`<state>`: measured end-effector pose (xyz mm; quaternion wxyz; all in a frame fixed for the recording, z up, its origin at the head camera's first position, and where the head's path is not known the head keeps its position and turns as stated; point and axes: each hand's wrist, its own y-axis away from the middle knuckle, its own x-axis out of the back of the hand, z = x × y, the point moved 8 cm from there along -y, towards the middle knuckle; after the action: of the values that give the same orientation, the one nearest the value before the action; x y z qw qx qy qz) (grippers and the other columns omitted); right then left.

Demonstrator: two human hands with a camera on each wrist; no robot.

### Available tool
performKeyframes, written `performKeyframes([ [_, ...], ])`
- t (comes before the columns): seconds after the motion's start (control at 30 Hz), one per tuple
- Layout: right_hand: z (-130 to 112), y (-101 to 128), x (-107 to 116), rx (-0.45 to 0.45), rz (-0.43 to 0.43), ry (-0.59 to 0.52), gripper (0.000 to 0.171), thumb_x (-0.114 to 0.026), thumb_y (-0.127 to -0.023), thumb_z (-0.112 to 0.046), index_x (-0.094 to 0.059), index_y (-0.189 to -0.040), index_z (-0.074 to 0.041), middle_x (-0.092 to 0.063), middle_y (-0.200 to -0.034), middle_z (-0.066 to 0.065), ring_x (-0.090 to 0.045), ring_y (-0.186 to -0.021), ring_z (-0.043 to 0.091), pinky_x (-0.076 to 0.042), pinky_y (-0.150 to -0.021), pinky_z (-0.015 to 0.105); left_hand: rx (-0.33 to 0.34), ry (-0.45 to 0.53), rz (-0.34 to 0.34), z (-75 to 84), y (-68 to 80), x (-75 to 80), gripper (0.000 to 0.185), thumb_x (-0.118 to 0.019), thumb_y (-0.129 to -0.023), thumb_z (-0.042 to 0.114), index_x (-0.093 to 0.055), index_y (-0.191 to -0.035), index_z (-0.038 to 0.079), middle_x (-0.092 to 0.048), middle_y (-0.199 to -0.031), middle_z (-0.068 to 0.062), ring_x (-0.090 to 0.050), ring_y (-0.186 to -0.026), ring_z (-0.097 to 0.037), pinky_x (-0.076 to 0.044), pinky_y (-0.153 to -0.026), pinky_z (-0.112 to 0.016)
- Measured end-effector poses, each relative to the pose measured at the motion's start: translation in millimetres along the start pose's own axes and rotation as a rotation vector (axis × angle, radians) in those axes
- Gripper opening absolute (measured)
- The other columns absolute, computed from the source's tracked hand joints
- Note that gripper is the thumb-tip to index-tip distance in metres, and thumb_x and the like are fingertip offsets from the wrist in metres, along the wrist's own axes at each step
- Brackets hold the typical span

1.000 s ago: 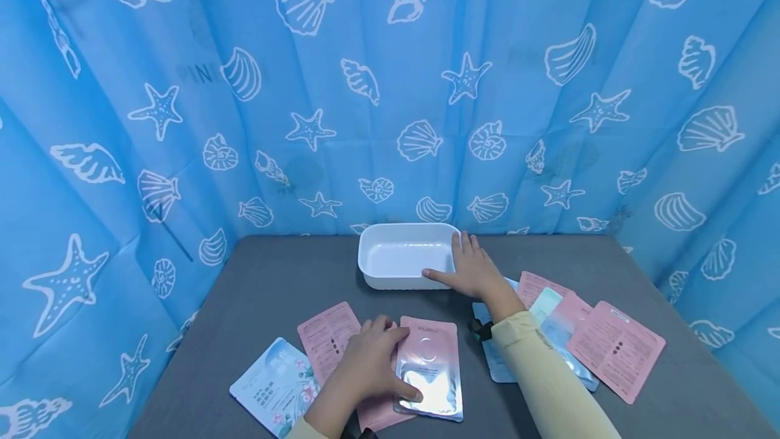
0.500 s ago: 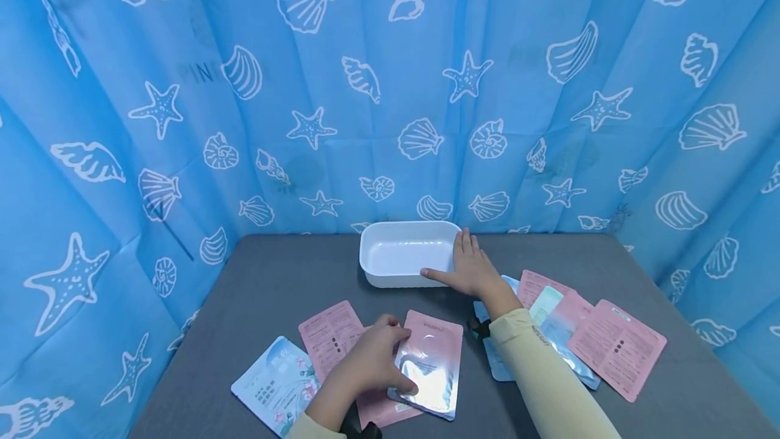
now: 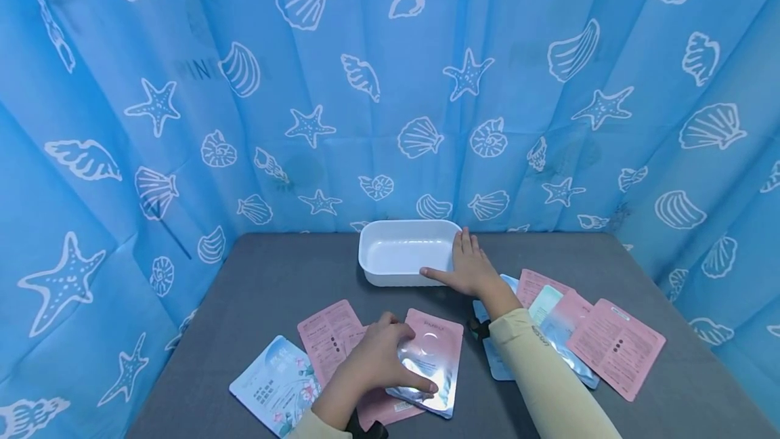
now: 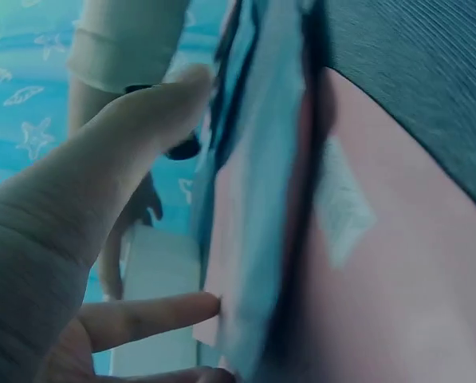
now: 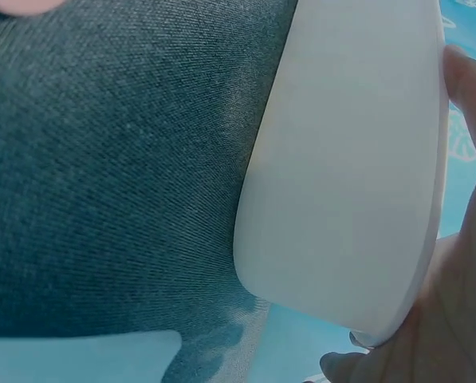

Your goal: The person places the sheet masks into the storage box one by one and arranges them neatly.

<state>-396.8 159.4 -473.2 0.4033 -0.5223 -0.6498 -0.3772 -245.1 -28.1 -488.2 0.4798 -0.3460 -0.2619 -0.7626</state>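
My left hand reaches over a pink-and-silver face mask sachet, thumb stretched across its shiny lower half and fingers at its upper left edge. In the left wrist view, fingertips meet the layered edge of the sachets, with the thumb at the other end. Beneath lies a pink sachet, partly covered by my wrist. At the back, a white rectangular tub has my right hand resting on its right end. The right wrist view shows the thumb at the tub's rim and fingers around its end wall.
Left of my left hand lie another pink sachet and a white-blue floral sachet. Several overlapping sachets lie to the right, partly under my right forearm. A blue shell-print curtain hangs behind the grey tabletop.
The pink-and-silver sachet has shifted and turned slightly clockwise under my left hand. My left thumb has since slid right, farther across it. The right hand keeps its place on the tub.
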Motion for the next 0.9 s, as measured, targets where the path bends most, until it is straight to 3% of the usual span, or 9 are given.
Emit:
performKeyframes([
  [0.13, -0.8, 0.9, 1.1, -0.001, 0.005, -0.003, 0.137, -0.057, -0.086, -0.086, 0.002, -0.166, 0.008, 0.008, -0.176, 0.028, 0.001, -0.163, 0.052, -0.014, -0.13, 0.066, 0.01, -0.053, -0.002, -2.5, -5.2, -5.6, 0.091, -0.098, -0.057, 0.067, -0.071, -0.127, 0.018, -0.057, -0.144, -0.015, -0.06, -0.122, -0.032, -0.058, -0.098, -0.054],
  [0.37, -1.8, 0.8, 0.3, 0.001, 0.002, 0.013, 0.136, -0.055, -0.086, -0.087, 0.0, -0.166, 0.009, 0.007, -0.176, 0.028, -0.001, -0.163, 0.052, -0.015, -0.13, 0.067, -0.019, -0.097, -0.014, 1.8, -5.4, -5.6, 0.092, -0.104, -0.057, 0.052, -0.067, -0.136, 0.023, -0.051, -0.159, -0.018, -0.055, -0.139, -0.041, -0.053, -0.107, -0.06],
  [0.5, -1.5, 0.6, 1.1, 0.002, -0.004, 0.036, 0.136, -0.054, -0.087, -0.087, -0.001, -0.166, 0.01, 0.006, -0.176, 0.028, -0.001, -0.163, 0.052, -0.013, -0.13, 0.067, -0.026, -0.069, -0.026, 5.2, -4.7, -4.5, 0.096, -0.105, -0.058, 0.043, -0.067, -0.144, 0.024, -0.054, -0.154, -0.013, -0.058, -0.134, -0.036, -0.055, -0.105, -0.056],
  [0.7, -2.1, 0.6, 1.4, 0.012, -0.01, 0.061, 0.135, -0.052, -0.087, -0.088, -0.002, -0.166, 0.01, 0.006, -0.176, 0.029, 0.0, -0.163, 0.051, -0.012, -0.13, 0.067, -0.023, -0.038, -0.05, 6.3, -5.7, -5.9, 0.098, -0.106, -0.057, 0.036, -0.067, -0.145, 0.018, -0.059, -0.131, -0.003, -0.056, -0.113, -0.017, -0.056, -0.1, -0.041],
  [0.9, -3.1, 1.0, 1.7, 0.021, 0.015, 0.082, 0.136, -0.051, -0.086, -0.09, -0.004, -0.165, 0.011, 0.004, -0.176, 0.03, 0.004, -0.164, 0.05, -0.006, -0.131, 0.065, -0.029, 0.02, -0.046, 5.8, -7.0, -7.5, 0.107, -0.106, -0.058, 0.029, -0.058, -0.152, 0.012, -0.059, -0.129, -0.003, -0.056, -0.113, -0.014, -0.055, -0.106, -0.041],
])
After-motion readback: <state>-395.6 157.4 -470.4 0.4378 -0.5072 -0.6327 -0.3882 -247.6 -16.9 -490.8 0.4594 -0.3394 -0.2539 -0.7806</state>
